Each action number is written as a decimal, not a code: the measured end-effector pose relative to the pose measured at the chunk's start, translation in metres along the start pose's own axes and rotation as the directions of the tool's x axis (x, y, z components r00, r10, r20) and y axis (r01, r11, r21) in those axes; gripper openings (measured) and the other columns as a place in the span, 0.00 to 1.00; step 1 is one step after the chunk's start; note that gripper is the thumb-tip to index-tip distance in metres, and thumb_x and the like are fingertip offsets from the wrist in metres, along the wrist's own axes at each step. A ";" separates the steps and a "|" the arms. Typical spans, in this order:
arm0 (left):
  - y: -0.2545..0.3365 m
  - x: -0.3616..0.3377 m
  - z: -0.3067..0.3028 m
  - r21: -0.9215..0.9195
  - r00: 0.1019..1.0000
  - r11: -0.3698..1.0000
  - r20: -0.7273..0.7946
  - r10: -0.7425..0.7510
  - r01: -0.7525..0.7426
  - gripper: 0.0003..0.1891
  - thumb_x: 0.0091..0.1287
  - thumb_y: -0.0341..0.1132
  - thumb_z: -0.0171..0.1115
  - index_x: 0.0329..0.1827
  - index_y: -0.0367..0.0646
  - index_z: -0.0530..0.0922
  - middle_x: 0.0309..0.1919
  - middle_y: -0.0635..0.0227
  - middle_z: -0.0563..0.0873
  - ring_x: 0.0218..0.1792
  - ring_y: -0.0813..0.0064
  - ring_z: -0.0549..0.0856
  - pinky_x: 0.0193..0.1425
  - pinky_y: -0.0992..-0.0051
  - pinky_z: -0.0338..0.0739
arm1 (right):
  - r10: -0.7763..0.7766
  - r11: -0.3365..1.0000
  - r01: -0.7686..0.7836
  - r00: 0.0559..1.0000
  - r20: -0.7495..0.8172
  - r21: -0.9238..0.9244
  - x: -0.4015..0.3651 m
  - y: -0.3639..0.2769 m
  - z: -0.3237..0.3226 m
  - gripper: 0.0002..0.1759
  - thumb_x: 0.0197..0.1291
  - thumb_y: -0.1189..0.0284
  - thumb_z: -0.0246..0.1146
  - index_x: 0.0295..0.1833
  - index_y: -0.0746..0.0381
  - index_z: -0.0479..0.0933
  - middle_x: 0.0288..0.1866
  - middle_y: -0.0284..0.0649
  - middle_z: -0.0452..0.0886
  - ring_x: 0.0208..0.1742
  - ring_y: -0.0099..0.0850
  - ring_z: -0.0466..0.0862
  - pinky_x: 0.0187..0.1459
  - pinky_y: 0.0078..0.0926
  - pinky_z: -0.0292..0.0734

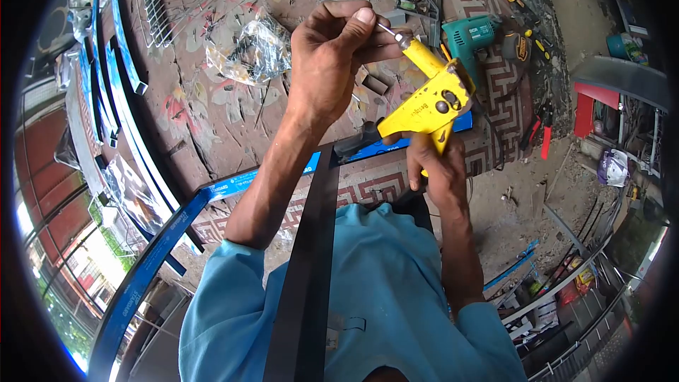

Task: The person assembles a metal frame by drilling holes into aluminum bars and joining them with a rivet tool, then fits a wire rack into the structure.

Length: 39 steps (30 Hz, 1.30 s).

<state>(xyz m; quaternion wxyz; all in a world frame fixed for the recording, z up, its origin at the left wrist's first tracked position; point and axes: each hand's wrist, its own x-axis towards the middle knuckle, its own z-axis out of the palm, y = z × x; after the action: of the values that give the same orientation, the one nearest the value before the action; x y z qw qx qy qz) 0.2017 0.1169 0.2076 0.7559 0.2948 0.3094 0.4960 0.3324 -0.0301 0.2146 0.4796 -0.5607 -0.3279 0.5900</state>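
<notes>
My right hand (440, 173) is wrapped round the handle of a yellow hand riveter (428, 102), whose nose points up and to the left. At that nose sits a thin pop rivet (385, 29), pinched between the thumb and fingers of my left hand (329, 53). Part of the rivet is hidden by the fingers. Below the riveter, a dark metal bar with blue film (371, 148) lies along the near edge of the table. A long dark bar (300, 276) runs from there up toward my chest.
The patterned table (191, 85) carries a clear plastic bag (251, 49), a green power drill (470, 32), wire racks (159, 0) and several blue-filmed bars (127, 110) at the left. Red-handled pliers (546, 140) lie at the right. A blue-filmed bar (152, 262) slants past my left side.
</notes>
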 end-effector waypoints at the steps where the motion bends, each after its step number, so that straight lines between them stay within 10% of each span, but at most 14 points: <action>1: 0.001 0.001 -0.002 0.027 1.000 1.000 0.027 -0.016 0.015 0.06 0.69 0.26 0.58 0.43 0.32 0.73 0.35 0.54 0.84 0.37 0.63 0.88 0.43 0.66 0.87 | 0.092 0.995 -0.095 0.989 0.115 0.017 0.000 -0.002 -0.006 0.19 0.66 0.66 0.60 0.55 0.69 0.71 0.41 0.40 0.85 0.15 0.14 0.69 0.17 0.13 0.66; 9: -0.002 0.002 -0.012 0.131 0.932 0.964 0.253 -0.258 0.231 0.10 0.66 0.30 0.63 0.42 0.30 0.77 0.48 0.53 0.82 0.48 0.64 0.84 0.45 0.71 0.86 | 0.309 0.918 -0.373 0.885 0.348 0.135 -0.003 0.022 -0.035 0.22 0.61 0.71 0.65 0.58 0.65 0.70 0.30 0.33 0.78 0.20 0.18 0.71 0.24 0.17 0.68; 14: -0.009 -0.021 -0.037 0.319 0.863 0.853 0.160 -0.479 0.414 0.15 0.68 0.28 0.58 0.57 0.34 0.74 0.53 0.52 0.81 0.49 0.62 0.84 0.49 0.69 0.84 | 0.271 0.962 -0.273 0.960 0.077 0.019 -0.015 0.035 -0.023 0.17 0.62 0.70 0.64 0.54 0.65 0.73 0.40 0.33 0.79 0.41 0.19 0.75 0.44 0.19 0.70; 16: -0.016 -0.058 -0.078 0.675 0.985 0.738 0.130 -0.110 -0.007 0.20 0.69 0.29 0.55 0.64 0.37 0.70 0.61 0.53 0.75 0.64 0.57 0.74 0.67 0.65 0.70 | 0.187 0.980 -0.192 0.978 0.090 0.049 -0.031 0.057 -0.044 0.17 0.63 0.71 0.63 0.55 0.66 0.73 0.45 0.32 0.78 0.46 0.21 0.74 0.49 0.21 0.69; 18: -0.023 -0.104 -0.138 0.929 0.976 0.359 0.153 -0.156 -0.088 0.31 0.59 0.26 0.59 0.68 0.41 0.65 0.64 0.54 0.72 0.59 0.57 0.77 0.65 0.64 0.70 | 0.192 0.944 -0.229 0.966 0.172 0.236 -0.035 0.066 -0.056 0.20 0.62 0.72 0.62 0.59 0.67 0.72 0.49 0.36 0.80 0.46 0.22 0.76 0.49 0.22 0.70; 26: -0.104 -0.167 -0.184 0.906 0.918 -0.149 0.391 -0.062 -0.396 0.32 0.50 0.35 0.70 0.60 0.37 0.71 0.53 0.58 0.80 0.50 0.59 0.80 0.55 0.60 0.71 | 0.452 0.572 -0.694 0.711 0.539 0.436 -0.045 0.139 -0.031 0.20 0.68 0.59 0.56 0.51 0.66 0.73 0.43 0.45 0.82 0.36 0.25 0.81 0.35 0.20 0.73; 30: -0.123 -0.152 -0.217 0.859 0.860 -0.040 0.510 0.003 -0.510 0.29 0.50 0.36 0.71 0.56 0.38 0.73 0.50 0.58 0.81 0.49 0.60 0.80 0.53 0.63 0.72 | 0.518 0.382 -0.802 0.597 0.612 0.459 -0.052 0.167 -0.029 0.26 0.71 0.57 0.49 0.62 0.67 0.64 0.47 0.56 0.79 0.51 0.47 0.81 0.55 0.44 0.75; 39: -0.121 -0.153 -0.207 0.882 0.883 -0.082 0.468 0.026 -0.465 0.26 0.49 0.36 0.73 0.51 0.39 0.76 0.49 0.60 0.81 0.47 0.61 0.82 0.51 0.67 0.74 | 0.480 0.455 -0.798 0.594 0.645 0.396 -0.041 0.162 -0.034 0.26 0.68 0.55 0.54 0.61 0.63 0.65 0.43 0.50 0.81 0.45 0.43 0.84 0.44 0.40 0.80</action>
<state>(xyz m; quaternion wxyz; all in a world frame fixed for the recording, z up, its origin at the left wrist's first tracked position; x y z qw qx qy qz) 0.0652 -0.0376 0.0120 0.2444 0.8664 0.3858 0.2020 0.3299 -0.1261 0.0740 0.2858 -0.2869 0.0450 0.9132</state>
